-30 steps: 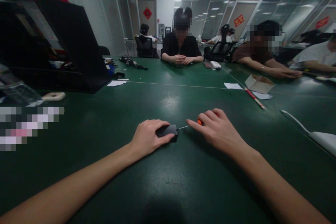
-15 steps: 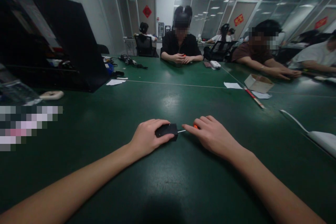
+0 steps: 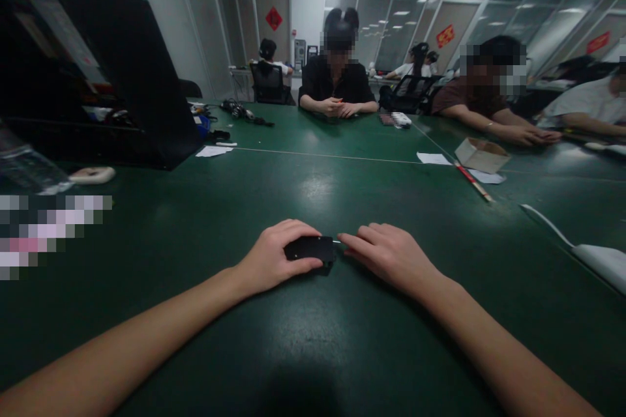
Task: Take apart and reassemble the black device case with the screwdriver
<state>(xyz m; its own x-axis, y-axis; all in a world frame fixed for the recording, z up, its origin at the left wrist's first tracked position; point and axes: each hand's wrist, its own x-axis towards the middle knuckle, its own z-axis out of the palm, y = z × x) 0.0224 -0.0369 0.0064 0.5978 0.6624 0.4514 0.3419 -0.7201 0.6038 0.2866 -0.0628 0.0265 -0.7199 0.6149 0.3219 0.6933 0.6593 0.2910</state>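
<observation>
Head view: left hand (image 3: 274,260) clamps a small black box (image 3: 310,249) flat on the green table (image 3: 313,345), fingers wrapped over its top. The right hand (image 3: 386,257) lies just beside it, fingers bent over a thin tool (image 3: 336,242). Only its metal tip shows, touching the box's right edge, so the grip cannot be confirmed. Risk: the tip may slip on the smooth casing and jab the left fingertips.

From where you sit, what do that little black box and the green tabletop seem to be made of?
The small black box under the left hand looks like matte plastic: dull, hard-edged. The green tabletop seems a smooth, semi-gloss mat or laminate, showing soft glare patches.
</observation>
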